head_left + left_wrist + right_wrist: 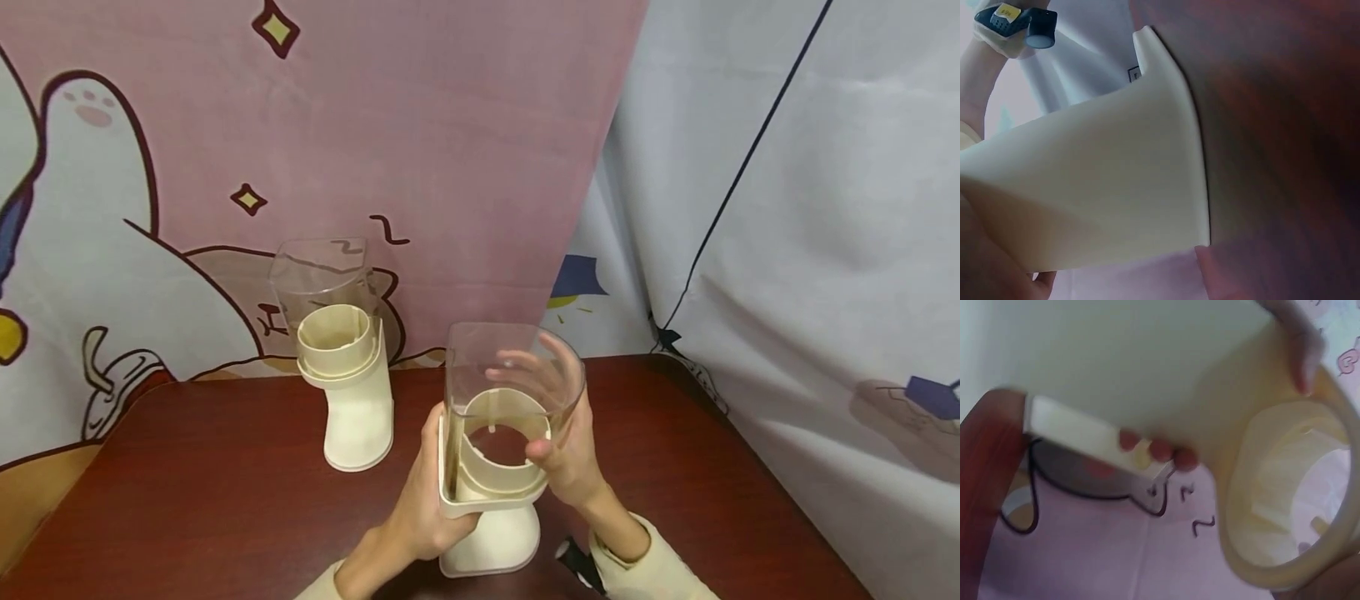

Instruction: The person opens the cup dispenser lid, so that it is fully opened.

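Observation:
A cream stand [491,542] with a wide foot and a round ring stands near the front of the table, topped by a clear plastic container [480,358]. My left hand [423,508] grips the stand from the left, below the ring, with its thumb across the front. On the right side, my right hand [566,442] holds the container, fingers behind the clear wall and thumb at the front. The left wrist view shows the stand's smooth side [1097,181] and lower edge close to the tabletop. In the right wrist view, the ring's opening [1235,550] faces the camera.
A second cream stand [360,425] with its own clear container [318,258] stands upright at the back left of the dark red wooden table [225,475]. Printed cloth [450,167] hangs behind the table. A dark device [579,567] is at my right wrist.

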Demonstrator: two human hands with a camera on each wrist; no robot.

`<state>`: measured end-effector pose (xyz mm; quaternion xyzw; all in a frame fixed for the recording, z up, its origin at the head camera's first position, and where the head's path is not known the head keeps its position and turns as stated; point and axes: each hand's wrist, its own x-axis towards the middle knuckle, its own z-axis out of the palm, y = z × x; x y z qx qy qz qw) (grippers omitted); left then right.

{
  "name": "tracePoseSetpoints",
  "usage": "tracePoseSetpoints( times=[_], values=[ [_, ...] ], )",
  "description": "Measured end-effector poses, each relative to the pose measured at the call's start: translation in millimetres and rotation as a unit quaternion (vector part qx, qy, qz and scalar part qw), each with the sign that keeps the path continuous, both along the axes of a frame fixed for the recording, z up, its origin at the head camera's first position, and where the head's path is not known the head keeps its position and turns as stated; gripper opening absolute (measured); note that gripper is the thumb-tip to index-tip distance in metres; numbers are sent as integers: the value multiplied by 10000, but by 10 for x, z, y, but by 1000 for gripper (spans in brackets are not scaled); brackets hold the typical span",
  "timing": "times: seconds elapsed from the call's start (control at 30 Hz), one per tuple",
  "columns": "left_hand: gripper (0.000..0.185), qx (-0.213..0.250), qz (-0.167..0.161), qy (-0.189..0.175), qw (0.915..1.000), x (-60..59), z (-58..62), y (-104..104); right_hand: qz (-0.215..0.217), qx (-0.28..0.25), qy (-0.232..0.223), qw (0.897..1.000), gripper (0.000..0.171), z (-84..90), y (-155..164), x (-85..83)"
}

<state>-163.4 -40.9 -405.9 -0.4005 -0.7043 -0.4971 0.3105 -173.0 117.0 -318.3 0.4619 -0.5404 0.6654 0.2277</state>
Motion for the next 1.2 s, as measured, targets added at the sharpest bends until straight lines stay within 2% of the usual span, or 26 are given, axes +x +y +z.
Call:
tracePoseSetpoints(
  times=[0.17, 0.37, 0.6, 0.8, 1.0, 1.2],
  values=[
    [92, 52, -9, 137, 9999, 48, 93, -13, -9, 12, -42, 10000, 92, 4, -23, 16],
    [94, 4, 76, 66, 9999, 58, 90, -7, 4, 8, -19, 10000, 90, 7, -8, 11],
    [94, -85, 165, -119, 9998, 17, 108, -6, -293, -144, -48, 9995, 93, 6, -17, -20],
    [97, -80, 236, -285, 9993, 65, 92, 10, -147, -318, 78, 9994, 92, -19, -26, -3],
    [95, -17, 235, -159, 9996, 66, 102, 30, -187, -450, 432, 9979, 93, -24, -17, -33],
    [95, -47, 258, -90, 9996, 40, 89, 6, -128, -249, 231, 9993, 96, -39, 3, -68]
  ],
)
